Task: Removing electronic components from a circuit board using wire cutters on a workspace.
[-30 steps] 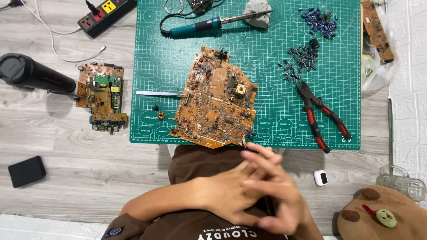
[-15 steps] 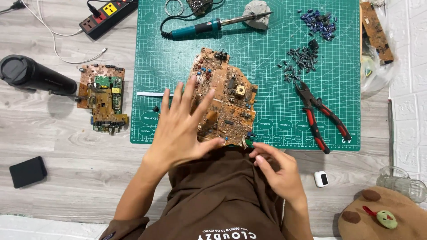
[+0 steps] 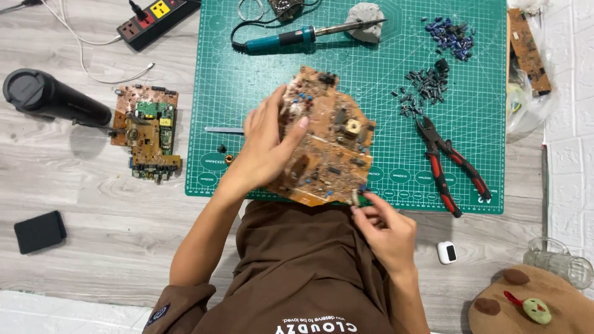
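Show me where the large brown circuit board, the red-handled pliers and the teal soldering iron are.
large brown circuit board (image 3: pixel 331 145), head view, on its middle face.
red-handled pliers (image 3: pixel 447 162), head view, near the pivot.
teal soldering iron (image 3: pixel 278 40), head view, on the handle.

Bare mat (image 3: pixel 247 80) beside pliers (image 3: pixel 450 166)
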